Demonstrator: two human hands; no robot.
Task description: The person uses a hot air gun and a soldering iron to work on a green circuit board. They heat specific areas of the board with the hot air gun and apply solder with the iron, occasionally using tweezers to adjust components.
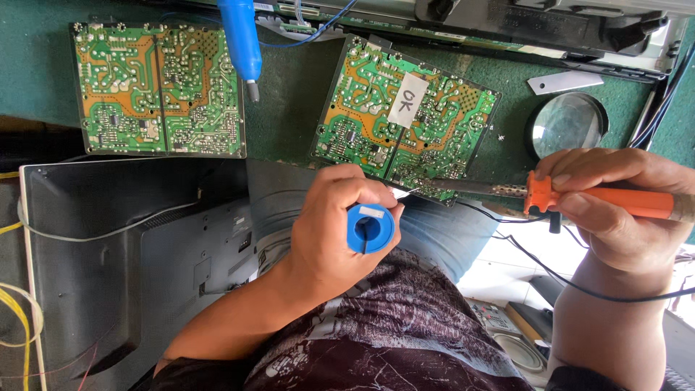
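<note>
A green felt-covered workbench (289, 108) lies beyond the fingers in bright daylight; below them, pale floor tiles (499, 268) show.

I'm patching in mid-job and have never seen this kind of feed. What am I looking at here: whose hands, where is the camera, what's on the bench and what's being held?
There is one view, from a camera on the person's head, looking down at their own two bare hands; no machine is involved. The left hand grips a blue spool, seemingly of solder wire. The right hand holds an orange-handled soldering iron, whose tip meets the lower edge of a green circuit board with a white label. A second green circuit board lies to the left on the green mat. A blue tool lies between them and a round magnifying lens to the right. A dark monitor back sits lower left.
</note>
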